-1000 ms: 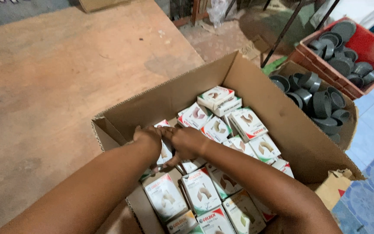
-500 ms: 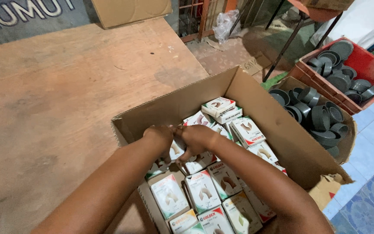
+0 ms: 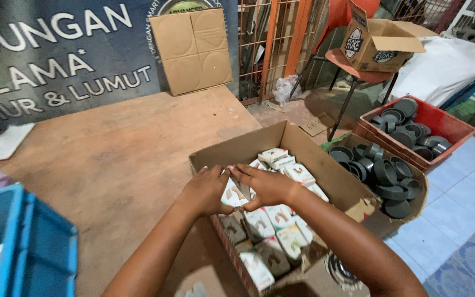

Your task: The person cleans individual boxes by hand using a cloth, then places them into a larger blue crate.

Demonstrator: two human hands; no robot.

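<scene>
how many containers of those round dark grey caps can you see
2. A red crate at far right holds some caps; a cardboard box just in front of it, beside the carton both hands reach into, holds more. Others may sit out of view.

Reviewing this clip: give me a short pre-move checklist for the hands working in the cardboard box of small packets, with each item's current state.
1. Left hand on a small white packet: ok.
2. Right hand on the same packet: ok.
3. Packet lifted free of the other small packets: cannot tell.
4. Cardboard box open, flaps out of the way: ok.
5. Box fully supported on the wooden table: cannot tell; its near end is at the edge.
</scene>
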